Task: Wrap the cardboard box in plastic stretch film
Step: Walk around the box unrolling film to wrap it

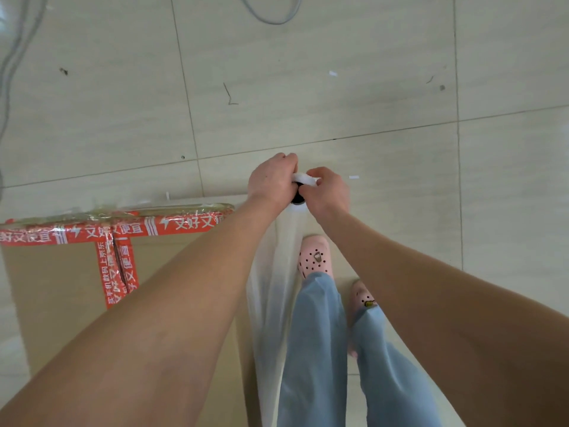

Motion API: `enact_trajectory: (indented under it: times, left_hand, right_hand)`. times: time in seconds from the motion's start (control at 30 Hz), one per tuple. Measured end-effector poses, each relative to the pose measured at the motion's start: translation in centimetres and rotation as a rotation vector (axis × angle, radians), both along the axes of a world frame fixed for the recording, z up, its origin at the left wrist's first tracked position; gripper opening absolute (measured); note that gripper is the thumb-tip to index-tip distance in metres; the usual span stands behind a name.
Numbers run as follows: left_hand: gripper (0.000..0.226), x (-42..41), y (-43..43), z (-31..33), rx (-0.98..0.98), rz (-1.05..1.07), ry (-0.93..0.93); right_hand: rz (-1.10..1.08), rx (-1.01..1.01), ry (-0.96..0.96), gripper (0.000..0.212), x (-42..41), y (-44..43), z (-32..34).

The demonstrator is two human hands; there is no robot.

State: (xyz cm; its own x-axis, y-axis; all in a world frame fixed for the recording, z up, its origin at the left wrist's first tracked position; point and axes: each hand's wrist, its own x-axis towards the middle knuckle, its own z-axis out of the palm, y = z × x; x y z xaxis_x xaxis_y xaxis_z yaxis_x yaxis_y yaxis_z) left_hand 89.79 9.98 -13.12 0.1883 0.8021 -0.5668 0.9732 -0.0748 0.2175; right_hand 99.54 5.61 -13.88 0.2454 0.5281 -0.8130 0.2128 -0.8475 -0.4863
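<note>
A large cardboard box [61, 282] with red printed tape stands on the floor at the left; glossy film covers its top far edge. To its right stands an upright roll of stretch film [283, 248], its dark core visible at the top. A twisted white strand of film [304, 179] runs between my hands just above the roll's top. My left hand [272, 180] grips one end of that strand. My right hand [328, 189] pinches the other end. A sheet of film hangs down beside the box's right side, partly hidden by my left forearm.
I stand on a pale tiled floor [338, 87]. My legs in light blue trousers and pink clogs [314, 257] are right of the roll. A grey cable [277, 16] loops at the top, and more cables [12, 57] run along the left edge.
</note>
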Motion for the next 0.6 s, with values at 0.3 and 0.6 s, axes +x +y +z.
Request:
enact_trajectory:
  times: [0.3, 0.6]
  left_hand:
    - [0.025, -3.5, 2.5, 0.3, -0.133, 0.864, -0.125]
    - [0.045, -5.7, 5.3, 1.0, -0.099, 0.488, -0.084]
  right_hand:
    - [-0.04, 0.038, 0.038, 0.043, -3.8, 4.2, 0.5]
    - [-0.01, 0.008, -0.022, 0.031, -5.2, 7.1, 0.7]
